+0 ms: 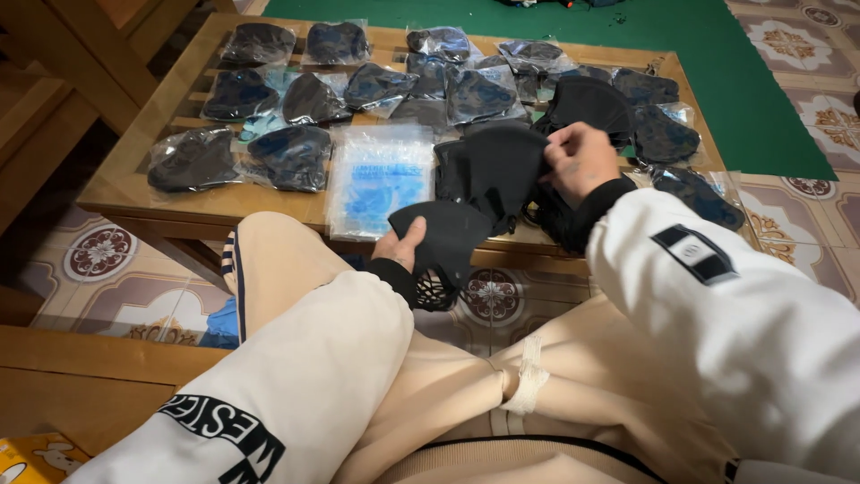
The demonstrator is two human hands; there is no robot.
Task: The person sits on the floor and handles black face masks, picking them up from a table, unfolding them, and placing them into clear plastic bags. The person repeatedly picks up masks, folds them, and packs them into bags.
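My left hand (399,246) grips a black fabric face mask (443,235) by its lower edge, just in front of the low wooden table (134,184). My right hand (578,161) pinches another black mask (493,166) at its upper right edge, lifting it from a loose heap of black masks (587,103) on the table. The two masks overlap between my hands. Both sleeves are cream-coloured with black cuffs.
Many black masks sealed in clear bags (237,94) lie in rows across the table. A stack of empty clear bags with blue print (378,179) sits near the front edge. A green carpet (717,54) lies beyond; patterned tiles (98,251) cover the floor.
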